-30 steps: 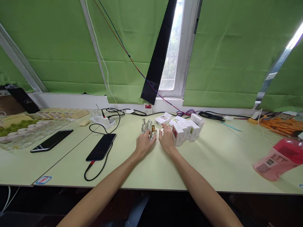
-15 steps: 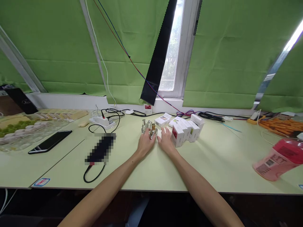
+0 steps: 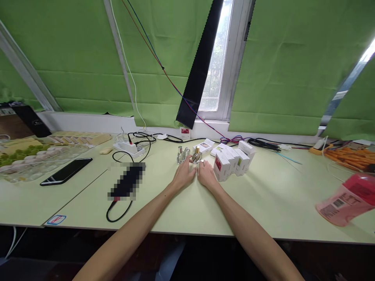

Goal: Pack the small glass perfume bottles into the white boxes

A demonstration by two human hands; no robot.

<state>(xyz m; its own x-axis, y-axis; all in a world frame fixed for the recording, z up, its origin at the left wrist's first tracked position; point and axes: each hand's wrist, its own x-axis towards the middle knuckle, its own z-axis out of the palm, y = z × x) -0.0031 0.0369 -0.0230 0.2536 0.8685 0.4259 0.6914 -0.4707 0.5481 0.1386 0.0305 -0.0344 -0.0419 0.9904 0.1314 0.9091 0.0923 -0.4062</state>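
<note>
We are resting both hands side by side on the pale green table [image 3: 263, 203] — the left hand [image 3: 184, 176] and right hand [image 3: 206, 175] nearly touching. Our fingertips are meeting at the gold-capped glass bottle [image 3: 197, 155] (whether either hand is truly gripping it, we cannot tell), which is standing between two more small bottles [image 3: 182, 154] and the white boxes [image 3: 231, 162].

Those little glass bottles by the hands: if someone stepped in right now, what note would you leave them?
Left hand: on the table, fingertips by the gold-capped bottle; no firm grip visible.
Right hand: beside it, fingers near the same bottle; whether it holds anything cannot be told.
Two silver-capped bottles stand just left.
White cartons are clustered to the right, one lying flat behind.
Done: three bottles stand outside the cartons.
Left: cannot tell from this view.
</note>
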